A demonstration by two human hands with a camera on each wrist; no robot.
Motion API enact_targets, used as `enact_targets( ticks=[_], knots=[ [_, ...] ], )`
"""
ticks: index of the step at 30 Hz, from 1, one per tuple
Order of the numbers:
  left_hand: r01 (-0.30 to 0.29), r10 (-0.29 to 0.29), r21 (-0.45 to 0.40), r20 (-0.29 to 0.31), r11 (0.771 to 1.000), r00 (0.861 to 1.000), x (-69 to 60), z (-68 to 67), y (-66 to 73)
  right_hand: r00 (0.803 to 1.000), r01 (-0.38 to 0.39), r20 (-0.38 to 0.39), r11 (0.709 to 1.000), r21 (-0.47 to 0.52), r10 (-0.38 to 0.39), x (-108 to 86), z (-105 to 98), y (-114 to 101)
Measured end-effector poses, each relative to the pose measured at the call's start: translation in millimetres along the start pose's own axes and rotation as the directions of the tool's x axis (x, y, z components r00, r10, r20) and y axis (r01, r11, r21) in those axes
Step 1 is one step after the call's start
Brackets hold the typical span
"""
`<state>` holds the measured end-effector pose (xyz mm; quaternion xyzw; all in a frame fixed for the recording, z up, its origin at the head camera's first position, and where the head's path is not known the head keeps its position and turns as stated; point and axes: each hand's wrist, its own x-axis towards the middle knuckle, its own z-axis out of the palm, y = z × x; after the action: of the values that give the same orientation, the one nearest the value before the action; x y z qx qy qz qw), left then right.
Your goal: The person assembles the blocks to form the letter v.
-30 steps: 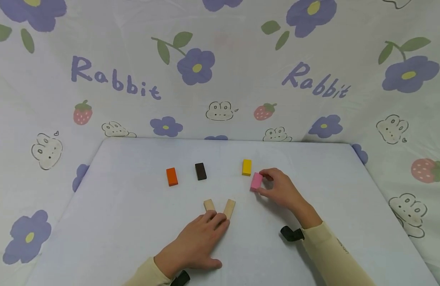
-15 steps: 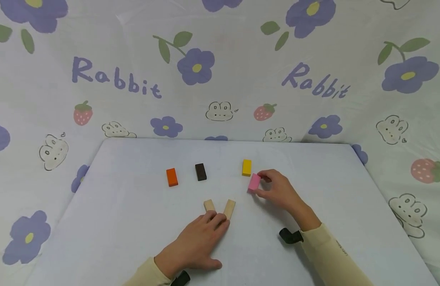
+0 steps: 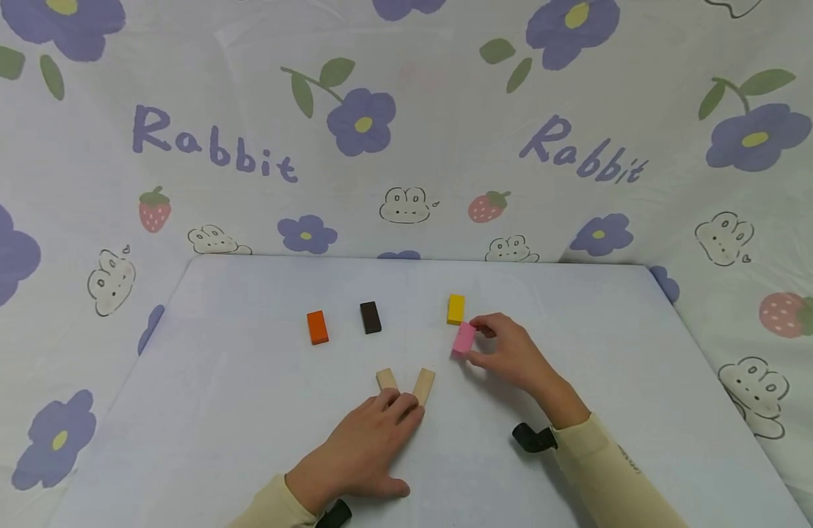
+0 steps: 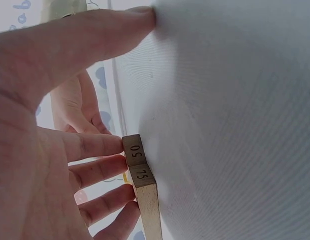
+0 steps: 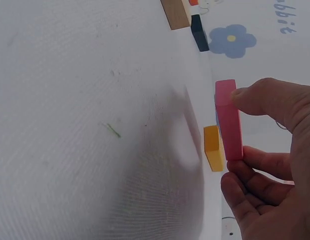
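My right hand [image 3: 512, 353] pinches a pink wooden block [image 3: 464, 339] between thumb and fingers. In the right wrist view the pink block [image 5: 229, 120] hangs above the white surface, with its shadow apart from it. The left hand [image 3: 370, 444] rests with fairly straight fingertips on two plain wood blocks, a left one [image 3: 386, 378] and a right one [image 3: 424, 383], which form a V and are partly hidden by the fingers. In the left wrist view, the fingertips touch the numbered block ends [image 4: 139, 172], and the thumb is spread away.
Close behind the pink block lies a yellow block [image 3: 456, 309]. A black block [image 3: 370, 317] and an orange block [image 3: 318, 327] lie farther left on the white table [image 3: 202, 411]. A patterned rabbit-and-flower cloth [image 3: 446, 117] hangs behind the table.
My right hand has moved slightly left with the pink block, bringing it below the yellow block in the head view. The left hand and the wood blocks have stayed put.
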<state>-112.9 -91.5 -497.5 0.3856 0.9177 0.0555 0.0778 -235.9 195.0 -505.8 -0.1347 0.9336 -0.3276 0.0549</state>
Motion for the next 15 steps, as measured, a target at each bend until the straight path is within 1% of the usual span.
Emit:
enact_targets(
  ticks=[9, 15],
  knots=[
    [-0.002, 0.002, -0.008, -0.015, 1.0, 1.0, -2.1, 0.1, -0.6, 1.0, 0.017, 0.001, 1.0, 0.0, -0.017, 0.0, 2.2, -3.0],
    [-0.009, 0.009, 0.002, -0.024, 1.0, 1.0, -2.3, 0.2, -1.2, 1.0, 0.022, 0.0, 1.0, 0.002, -0.022, 0.3, 4.7, -6.6]
  ],
)
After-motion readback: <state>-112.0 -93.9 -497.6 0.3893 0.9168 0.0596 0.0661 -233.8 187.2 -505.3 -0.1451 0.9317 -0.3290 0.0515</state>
